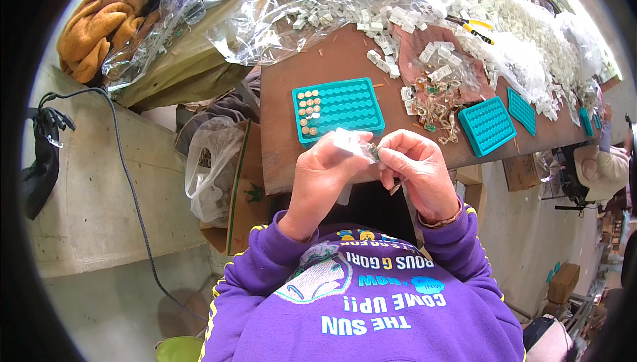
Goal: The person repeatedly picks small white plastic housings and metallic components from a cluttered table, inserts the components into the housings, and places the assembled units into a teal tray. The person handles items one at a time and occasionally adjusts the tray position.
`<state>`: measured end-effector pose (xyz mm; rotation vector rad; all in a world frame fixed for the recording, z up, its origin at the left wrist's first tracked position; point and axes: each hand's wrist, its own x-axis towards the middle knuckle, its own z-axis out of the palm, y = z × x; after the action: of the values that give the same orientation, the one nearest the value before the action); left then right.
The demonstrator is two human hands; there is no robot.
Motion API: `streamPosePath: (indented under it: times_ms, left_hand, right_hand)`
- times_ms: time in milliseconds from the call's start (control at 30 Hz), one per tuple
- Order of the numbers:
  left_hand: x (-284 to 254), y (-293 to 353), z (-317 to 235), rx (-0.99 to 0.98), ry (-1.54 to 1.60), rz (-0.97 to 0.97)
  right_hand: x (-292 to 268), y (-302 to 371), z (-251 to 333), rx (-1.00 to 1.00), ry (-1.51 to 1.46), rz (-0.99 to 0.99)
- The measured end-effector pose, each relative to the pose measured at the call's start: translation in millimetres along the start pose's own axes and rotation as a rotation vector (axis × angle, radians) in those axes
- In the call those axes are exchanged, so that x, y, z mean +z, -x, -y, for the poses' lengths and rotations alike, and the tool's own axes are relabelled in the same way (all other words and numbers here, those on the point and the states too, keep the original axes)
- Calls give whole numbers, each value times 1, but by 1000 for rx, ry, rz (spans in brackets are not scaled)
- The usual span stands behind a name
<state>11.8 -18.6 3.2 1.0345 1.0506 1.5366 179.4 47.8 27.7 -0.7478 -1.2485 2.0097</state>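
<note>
Close to my body, above the table's near edge, both hands meet fingertip to fingertip. My left hand (324, 171) is closed on a small white plastic casing (350, 143). My right hand (421, 171) pinches a tiny circuit board (373, 153) against the casing's end; part of it is hidden by the fingers. Just beyond my hands lies a teal compartment tray (358, 132), with several small round tan discs (309, 104) in its left columns. To its right sits a tangle of thin wires with small green boards (435, 102).
White casings (383, 63) lie scattered behind the tray, with a large heap (511, 30) at the far right. Yellow-and-black pliers (479, 33) rest there. Two more teal trays, one nearer (488, 128) and one farther (522, 111), lie right. A cardboard box (244, 186) with a plastic bag (211, 176) stands left.
</note>
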Motion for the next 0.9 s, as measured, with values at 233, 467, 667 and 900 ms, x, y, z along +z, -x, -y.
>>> streamPosePath:
  times_ms: [233,467,667,900]
  left_hand:
    - [4,2,1,-17,18,-47]
    - [-1,3,-1,-115,-22,29]
    - [-4,2,-15,-180,52,139]
    - [-5,-2,-18,-212,160,449]
  right_hand:
    - [3,2,7,14,140,-8]
    - [-10,-2,21,61,270,194]
    - [-13,0,30,111,351,309]
    - [-16,-15,13,257,142,461]
